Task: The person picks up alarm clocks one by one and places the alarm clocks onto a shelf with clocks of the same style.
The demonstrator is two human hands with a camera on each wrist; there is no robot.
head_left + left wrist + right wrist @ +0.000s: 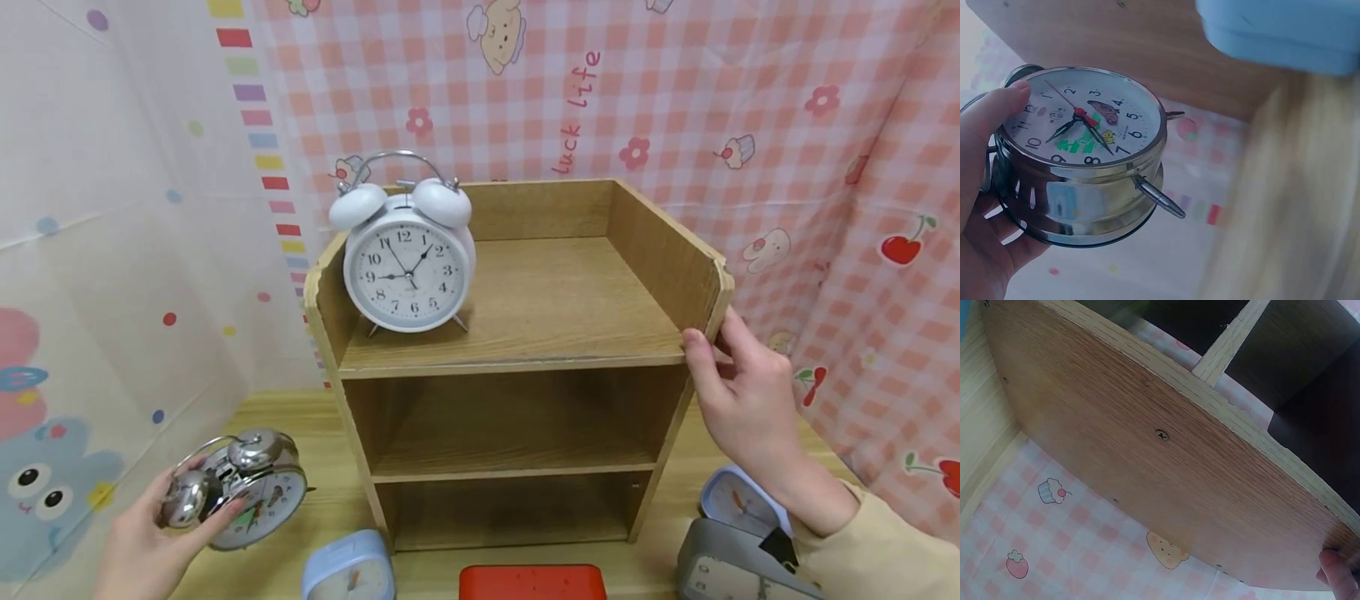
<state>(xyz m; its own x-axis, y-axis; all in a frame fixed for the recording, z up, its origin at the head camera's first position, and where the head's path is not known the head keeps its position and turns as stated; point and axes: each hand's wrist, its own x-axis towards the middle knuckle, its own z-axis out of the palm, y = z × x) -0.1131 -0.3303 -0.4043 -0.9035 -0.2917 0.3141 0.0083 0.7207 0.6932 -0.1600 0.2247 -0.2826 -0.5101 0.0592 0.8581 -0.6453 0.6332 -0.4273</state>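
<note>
My left hand (150, 533) grips a silver twin-bell alarm clock (273, 508) beside the lower left of a small wooden shelf (555, 300). The thumb lies over the rim of its face, the other fingers behind. In the left wrist view the clock (1085, 200) is tilted face up, its two metal feet sticking out. With my right hand (750, 408) I hold the front edge of the shelf's right side panel, thumb in front and fingers around the outside. A white twin-bell alarm clock (408, 292) stands upright at the left of the top board.
On the table (315, 450), a light blue clock (348, 562) and a red object (532, 583) sit before the shelf. Near my right forearm are another blue clock (738, 500) and a grey clock (720, 562). Patterned curtains (525, 100) hang behind.
</note>
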